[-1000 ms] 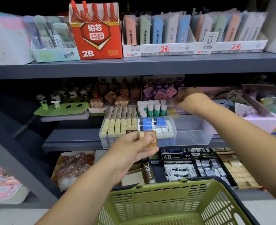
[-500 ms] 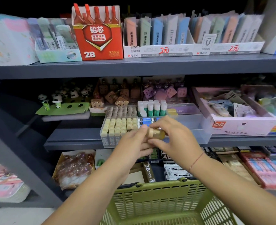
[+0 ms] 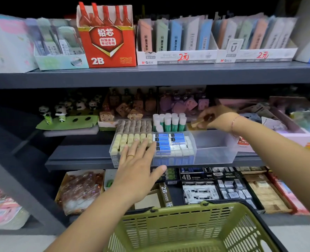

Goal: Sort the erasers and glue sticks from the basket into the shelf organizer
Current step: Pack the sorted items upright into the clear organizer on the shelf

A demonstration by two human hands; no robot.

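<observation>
Shelving: a dark grey steel unit with three tiers in view, in dim light. The middle shelf point(image 3: 77, 158) carries the clear shelf organizer point(image 3: 214, 150) at its front edge, near the centre.

Organizer contents:
- Front-left compartment: cream erasers point(image 3: 130, 138) in rows.
- Front-centre compartment: blue-sleeved erasers point(image 3: 168, 142).
- Rear-centre compartment: glue sticks point(image 3: 170, 122), upright, white caps up.

Left hand point(image 3: 137, 166): flat, fingers point(image 3: 135, 148) straight and spread wide, holding nothing, fingertips over the cream erasers. Contact cannot be confirmed.

Right hand point(image 3: 214, 117): reaches toward the rear of the shelf, fingers narrowed in a pinch on a small tan eraser point(image 3: 196, 124), blurred, just right of the glue sticks.

The green basket point(image 3: 187, 224) sits below the hands, in front of the bottom tier.

The upper shelf point(image 3: 150, 74) holds a red 2B lead box point(image 3: 106, 37) left of centre and white display cartons to its right. Panda figurines point(image 3: 59, 111) stand toward the left end of the middle shelf.
</observation>
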